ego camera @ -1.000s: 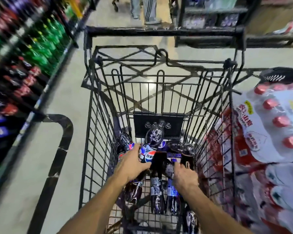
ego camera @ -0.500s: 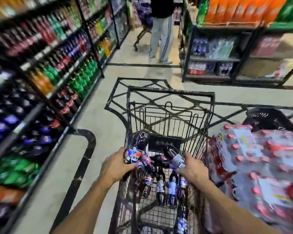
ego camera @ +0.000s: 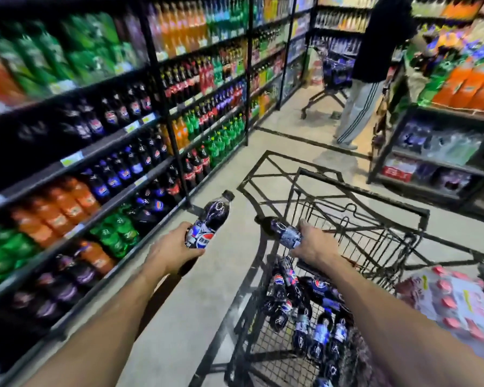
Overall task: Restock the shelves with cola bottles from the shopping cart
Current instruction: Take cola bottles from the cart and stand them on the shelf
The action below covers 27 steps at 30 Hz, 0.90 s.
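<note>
**Two bottles lifted out of the cart**

Both hands were down among the stock in the basket a moment ago and are now up and loaded. The left hand (ego camera: 173, 250) grips a cola bottle (ego camera: 210, 222) around its label, cap tilted up and away. It has carried the bottle out past the cart's side, so it hangs over the floor (ego camera: 179, 317) between cart and shelving. The right hand (ego camera: 316, 247) wraps a second bottle (ego camera: 284, 233) near its base. This one lies roughly level with its cap pointing left, just above the left rim of the shopping cart (ego camera: 361, 195) and not yet clear of it.

Below the right forearm, the rest of the cola bottles (ego camera: 299, 297) lie jumbled on the cart's wire bottom, so I judge that many more trips remain. Just beside the cart on the right sits a shrink-wrapped pack (ego camera: 458, 300) with pink caps.

The view has also swung left since the earlier frames, bringing the shelves (ego camera: 73, 160) into full sight. Dark bottles (ego camera: 113, 180) with the same blue-and-red label stand in rows on the middle tiers. That looks like the likely home for these two, though blur hides any gap in the row. The pick is done and the carry has begun, but nothing is placed yet.

Farther down the aisle a person (ego camera: 358, 107) in striped trousers stands by another cart (ego camera: 333, 76), well apart from this work.
</note>
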Tool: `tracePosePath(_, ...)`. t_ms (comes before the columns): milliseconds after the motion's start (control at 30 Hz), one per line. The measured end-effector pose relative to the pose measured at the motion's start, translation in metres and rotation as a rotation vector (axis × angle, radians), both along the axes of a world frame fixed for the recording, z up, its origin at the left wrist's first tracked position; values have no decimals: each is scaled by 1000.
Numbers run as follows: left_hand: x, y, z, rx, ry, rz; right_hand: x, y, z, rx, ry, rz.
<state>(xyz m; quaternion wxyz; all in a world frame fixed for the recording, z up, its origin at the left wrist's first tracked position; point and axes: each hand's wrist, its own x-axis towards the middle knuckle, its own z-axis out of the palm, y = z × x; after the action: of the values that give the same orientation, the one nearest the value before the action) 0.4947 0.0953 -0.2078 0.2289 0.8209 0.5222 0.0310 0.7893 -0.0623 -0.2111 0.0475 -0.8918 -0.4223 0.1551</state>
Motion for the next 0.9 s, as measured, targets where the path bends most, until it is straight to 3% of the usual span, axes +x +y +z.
tracePosePath(267, -155, 49, 34, 84, 107, 102, -114, 98, 30, 12, -104, 219)
tracePosePath(567, -309, 83, 50, 151, 123, 310, -229, 191, 38, 58, -25, 379)
tracePosePath(767, -354, 113, 53, 192, 27, 476, -274, 275, 44, 106, 5, 457)
tracePosePath(900, -357, 142, 54, 197, 58, 500, -294, 333, 43, 127, 38, 515)
